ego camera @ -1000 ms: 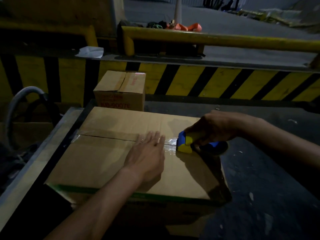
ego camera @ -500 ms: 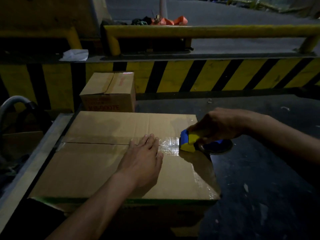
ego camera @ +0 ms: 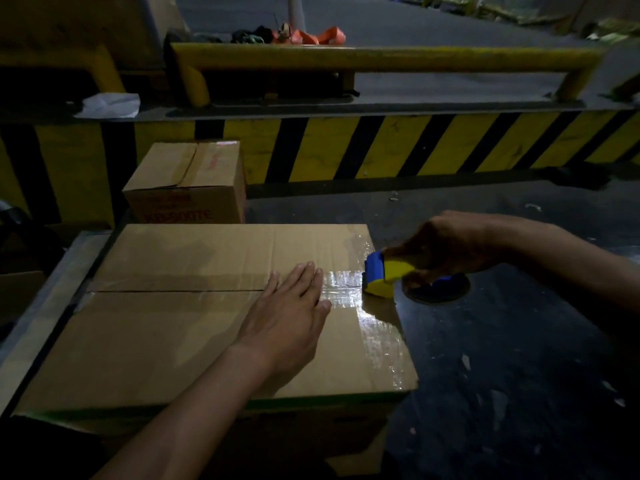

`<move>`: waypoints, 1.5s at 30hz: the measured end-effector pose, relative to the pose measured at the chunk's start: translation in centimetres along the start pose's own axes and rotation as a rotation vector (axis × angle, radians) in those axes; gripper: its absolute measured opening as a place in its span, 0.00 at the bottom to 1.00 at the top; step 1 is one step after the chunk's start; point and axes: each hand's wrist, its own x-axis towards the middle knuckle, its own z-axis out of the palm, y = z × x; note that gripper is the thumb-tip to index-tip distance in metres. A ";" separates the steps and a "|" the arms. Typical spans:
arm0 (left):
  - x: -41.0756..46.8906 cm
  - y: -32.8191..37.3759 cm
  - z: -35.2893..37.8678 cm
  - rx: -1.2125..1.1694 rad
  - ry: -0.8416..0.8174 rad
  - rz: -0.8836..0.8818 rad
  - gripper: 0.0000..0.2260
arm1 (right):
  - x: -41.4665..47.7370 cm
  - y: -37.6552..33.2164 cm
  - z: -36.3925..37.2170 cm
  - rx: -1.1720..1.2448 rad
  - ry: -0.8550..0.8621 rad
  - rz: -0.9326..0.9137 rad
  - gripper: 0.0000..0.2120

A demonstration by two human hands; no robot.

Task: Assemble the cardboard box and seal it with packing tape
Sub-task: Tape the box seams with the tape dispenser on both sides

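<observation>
A large brown cardboard box [ego camera: 166,341] lies in front of me with its top flaps closed and a seam running left to right. My left hand [ego camera: 291,313] presses flat on the seam with straight fingers. Clear packing tape [ego camera: 341,287] shines on the seam between my fingertips and the right edge. My right hand [ego camera: 446,247] grips a blue and yellow tape dispenser [ego camera: 384,277] at the box's right edge. More tape glints along that right edge.
A smaller printed cardboard box [ego camera: 187,185] stands just behind the large one. A yellow and black striped wall [ego camera: 398,147] and a yellow rail [ego camera: 381,57] run across the back. Dark floor [ego camera: 502,375] lies to the right; a metal edge [ego camera: 45,299] borders the left.
My right hand has drawn the dispenser rightward along the seam to the box's right edge, laying more tape. My left hand stays pressed on the seam. The camera view has shifted.
</observation>
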 end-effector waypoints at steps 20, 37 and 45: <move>1.6 2.6 0.6 0.002 0.026 0.148 0.26 | -1.9 2.7 1.0 0.080 0.007 0.035 0.24; 4.1 4.7 1.5 0.006 0.000 0.227 0.26 | -2.4 4.2 2.1 0.137 0.042 0.016 0.17; 4.0 4.7 1.9 -0.020 0.001 0.214 0.26 | -2.3 5.1 2.3 0.239 0.040 -0.009 0.17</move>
